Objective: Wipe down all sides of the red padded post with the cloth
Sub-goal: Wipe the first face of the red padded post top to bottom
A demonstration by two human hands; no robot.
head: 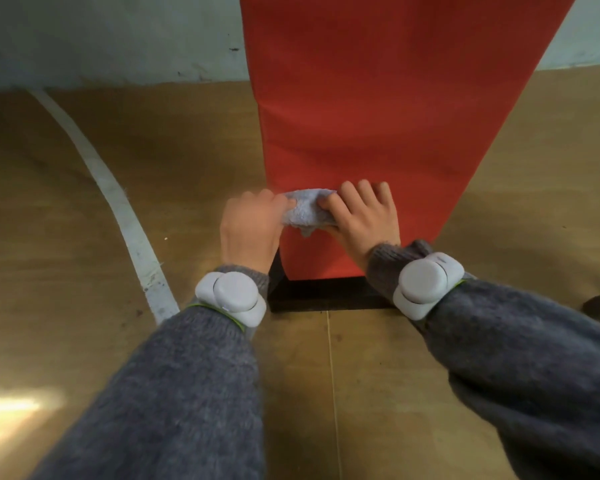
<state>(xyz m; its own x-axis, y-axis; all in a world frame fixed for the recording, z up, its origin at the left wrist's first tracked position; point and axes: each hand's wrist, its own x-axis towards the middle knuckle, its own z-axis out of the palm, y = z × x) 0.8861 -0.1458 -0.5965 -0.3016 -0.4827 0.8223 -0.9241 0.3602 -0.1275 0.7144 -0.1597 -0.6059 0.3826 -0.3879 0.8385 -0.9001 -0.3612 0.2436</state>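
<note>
I'm gripping the cloth point(307, 213) with both my left hand point(252, 228) and right hand point(362, 220), pressing it low on the post's point(378, 116) front face; other sides probably left, can't confirm.

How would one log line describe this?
area: low front face | left hand: grips cloth | right hand: grips cloth | cloth: against red padded post

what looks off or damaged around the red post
Nothing on the red post looks torn or askew. The white floor line is scuffed and dirty near its lower end, and the wall shows dark marks.
</note>
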